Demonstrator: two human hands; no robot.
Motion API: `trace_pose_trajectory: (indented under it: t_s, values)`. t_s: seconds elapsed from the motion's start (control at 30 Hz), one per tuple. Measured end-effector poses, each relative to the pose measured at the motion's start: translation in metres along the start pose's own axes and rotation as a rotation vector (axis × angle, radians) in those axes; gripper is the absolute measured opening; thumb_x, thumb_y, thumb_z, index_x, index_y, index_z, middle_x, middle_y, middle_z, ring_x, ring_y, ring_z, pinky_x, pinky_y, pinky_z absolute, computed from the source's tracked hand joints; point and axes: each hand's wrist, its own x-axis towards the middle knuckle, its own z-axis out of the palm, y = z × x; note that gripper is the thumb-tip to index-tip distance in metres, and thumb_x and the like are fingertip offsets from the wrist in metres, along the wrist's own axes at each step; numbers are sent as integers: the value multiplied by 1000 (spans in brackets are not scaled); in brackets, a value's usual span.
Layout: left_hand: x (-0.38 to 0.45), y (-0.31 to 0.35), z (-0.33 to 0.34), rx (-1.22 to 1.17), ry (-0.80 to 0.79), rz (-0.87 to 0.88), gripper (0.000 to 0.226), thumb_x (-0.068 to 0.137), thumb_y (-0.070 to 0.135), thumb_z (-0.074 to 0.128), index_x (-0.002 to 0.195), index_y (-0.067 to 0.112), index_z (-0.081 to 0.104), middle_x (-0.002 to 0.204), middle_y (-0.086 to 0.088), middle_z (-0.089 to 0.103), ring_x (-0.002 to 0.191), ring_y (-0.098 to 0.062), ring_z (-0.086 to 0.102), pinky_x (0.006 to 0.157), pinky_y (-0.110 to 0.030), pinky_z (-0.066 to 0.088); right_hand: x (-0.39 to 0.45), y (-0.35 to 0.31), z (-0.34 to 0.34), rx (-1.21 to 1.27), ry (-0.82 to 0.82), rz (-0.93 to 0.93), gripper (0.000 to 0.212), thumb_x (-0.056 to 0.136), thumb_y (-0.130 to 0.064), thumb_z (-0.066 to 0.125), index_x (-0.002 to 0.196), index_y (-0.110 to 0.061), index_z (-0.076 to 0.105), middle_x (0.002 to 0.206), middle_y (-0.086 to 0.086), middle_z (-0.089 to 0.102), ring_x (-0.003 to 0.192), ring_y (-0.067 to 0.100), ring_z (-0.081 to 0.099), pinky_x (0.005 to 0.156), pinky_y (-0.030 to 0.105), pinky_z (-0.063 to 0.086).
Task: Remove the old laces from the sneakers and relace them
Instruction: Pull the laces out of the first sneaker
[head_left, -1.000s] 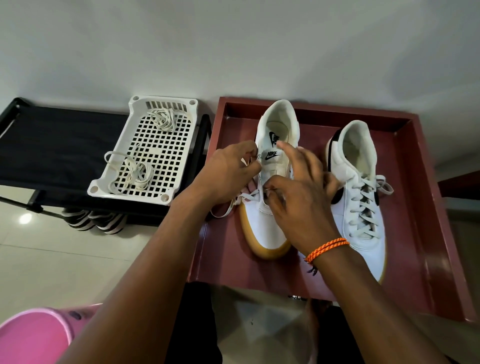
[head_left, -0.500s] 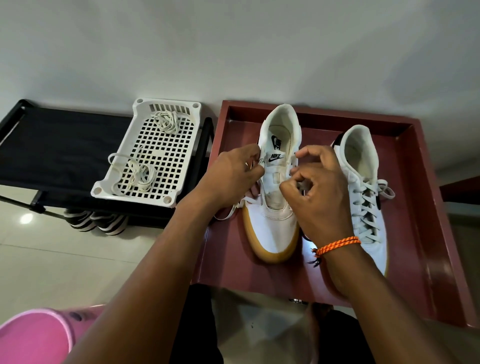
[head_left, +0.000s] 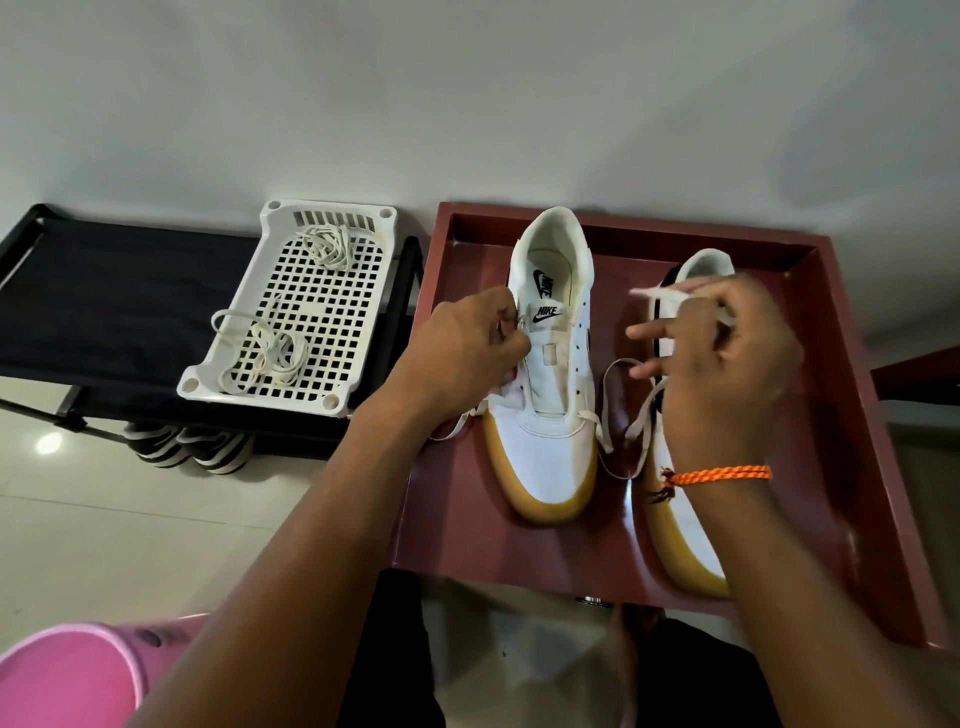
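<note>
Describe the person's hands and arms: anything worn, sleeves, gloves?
Both forearms are bare, with no sleeves in view and no gloves. The right hand has a braided orange cord bracelet at the wrist, with a dark frayed knot. The left hand shows no bracelet or watch; no rings are discernible.

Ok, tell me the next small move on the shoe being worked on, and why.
Probably draw the lace the rest of the way out to the right. The right hand holds it pulled away from the left shoe, whose tongue shows no crossings, yet slack loops beside the toe and the lace seems caught at the lowest eyelets. The left hand pinches the shoe's upper edge, steadying it.
</note>
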Motion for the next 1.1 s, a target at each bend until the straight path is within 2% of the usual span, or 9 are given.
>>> trace_pose_trajectory:
  t_s: [0.13, 0.23, 0.33, 0.43, 0.53, 0.63, 0.73, 0.87, 1.1]
  values:
    - [-5, 12, 1, -8, 74, 83, 9, 97, 13, 65, 96, 21, 60, 64, 1, 73, 47, -14, 70, 58, -39, 60, 5, 10, -9, -170, 45, -19, 19, 104, -17, 45, 98, -7, 60, 92, 12, 70, 69, 15, 75, 54, 39, 61]
    - [-9, 21, 6, -19, -99, 71, 13, 101, 16, 62, 94, 21, 71, 59, 0, 72, 46, -18, 70, 54, -30, 57, 0, 25, -7, -523, -205, 11, 29, 95, -13, 54, 121, -14, 66, 108, 7, 74, 93, 27, 74, 83, 48, 60]
    - [-12, 24, 11, 131, -336, 27, 8, 99, 24, 68, 93, 22, 72, 59, 3, 73, 48, -18, 72, 60, -30, 58, -7, 24, -4, -553, -396, -52, 52, 91, -1, 55, 139, -17, 65, 124, 6, 73, 111, 25, 70, 98, 46, 57]
    - [-14, 25, 12, 249, -416, -10, 22, 92, 40, 80, 97, 26, 64, 58, 7, 73, 47, -12, 70, 69, -31, 58, -6, 20, -7, -358, -613, -6, 75, 90, -5, 60, 153, -44, 47, 128, -10, 62, 103, 10, 65, 89, 29, 56]
    - [-14, 28, 13, 295, -435, -41, 25, 91, 40, 81, 100, 27, 60, 57, 8, 72, 44, -13, 69, 73, -34, 60, -10, 20, -9, -381, -814, -16, 86, 89, -15, 67, 156, -56, 34, 145, -15, 44, 116, -2, 53, 91, 11, 45]
    - [-14, 28, 15, 302, -418, -48, 22, 92, 35, 79, 98, 27, 60, 55, 8, 70, 39, -15, 65, 64, -32, 56, -11, 22, -10, -397, -879, 10, 80, 82, -24, 75, 149, -55, 43, 156, -13, 31, 122, -1, 48, 98, 20, 49]
    - [-15, 29, 14, 326, -427, -35, 23, 94, 38, 78, 100, 29, 58, 56, 10, 70, 40, -14, 65, 63, -30, 53, -6, 22, -13, -369, -929, 25, 81, 72, -34, 79, 143, -55, 46, 156, -15, 30, 121, -1, 50, 91, 12, 45]
    - [-16, 29, 17, 402, -396, 13, 29, 95, 45, 75, 112, 28, 58, 57, 9, 72, 41, -7, 66, 70, -28, 55, -6, 20, -15, -403, -971, 54, 91, 71, -18, 85, 141, -56, 42, 158, -20, 24, 117, 4, 56, 92, 29, 55]
    - [-12, 26, 18, 249, -457, -23, 18, 94, 26, 79, 97, 16, 63, 57, 5, 72, 47, -14, 71, 77, -41, 64, -6, 18, -13, -446, -955, 43, 88, 68, -19, 86, 137, -55, 45, 159, -18, 25, 117, 13, 58, 96, 43, 58]
